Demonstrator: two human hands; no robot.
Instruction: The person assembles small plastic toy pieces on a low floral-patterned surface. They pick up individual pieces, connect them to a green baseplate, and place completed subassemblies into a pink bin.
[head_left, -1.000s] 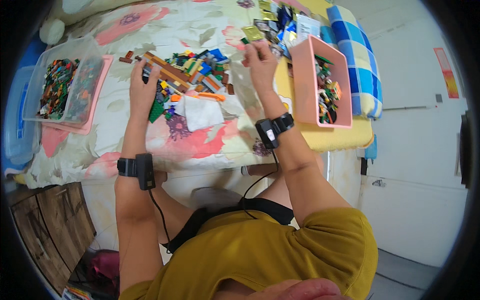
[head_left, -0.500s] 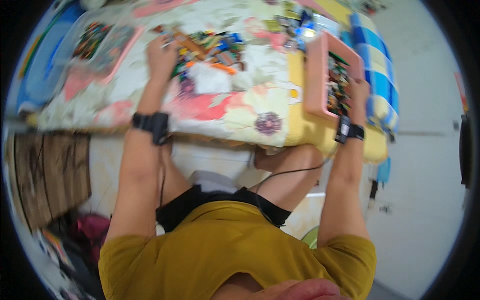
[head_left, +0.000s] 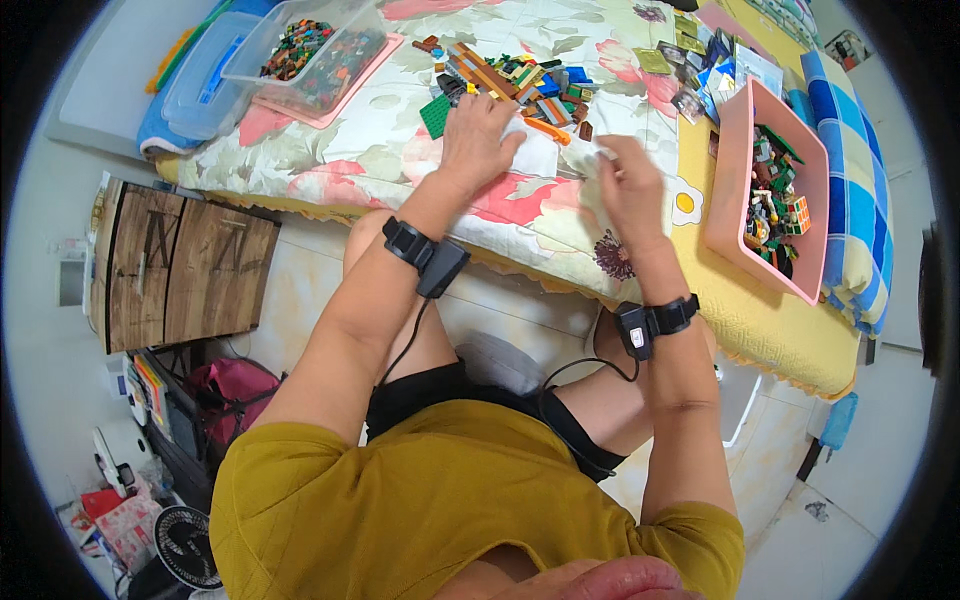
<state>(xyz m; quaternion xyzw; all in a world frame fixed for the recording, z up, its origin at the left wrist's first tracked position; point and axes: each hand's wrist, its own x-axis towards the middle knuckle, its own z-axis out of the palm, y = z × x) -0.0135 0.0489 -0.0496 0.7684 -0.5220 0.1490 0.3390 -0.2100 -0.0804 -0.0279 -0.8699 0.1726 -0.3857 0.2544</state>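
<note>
My left hand (head_left: 475, 140) lies flat with spread fingers on a white sheet (head_left: 545, 158) on the flowered bed cover (head_left: 350, 150). Just beyond its fingers is a pile of small coloured building bricks (head_left: 510, 80), with a green plate (head_left: 436, 115) beside them. To the right, my right hand (head_left: 630, 190) hovers over the cover with its fingers curled around a small pale piece (head_left: 603, 157), which is mostly hidden. Both wrists carry black bands with cables.
A pink bin (head_left: 735, 150) full of bricks stands at the right on the yellow sheet, beside a blue checked pillow (head_left: 850, 150). A clear tub of bricks (head_left: 310, 45) and a blue-lidded box (head_left: 190, 90) sit far left. A wooden cabinet (head_left: 180, 265) stands beside my left knee.
My right hand has come back from the pink bin to the middle of the cover. The left hand stays by the brick pile. The view has tilted.
</note>
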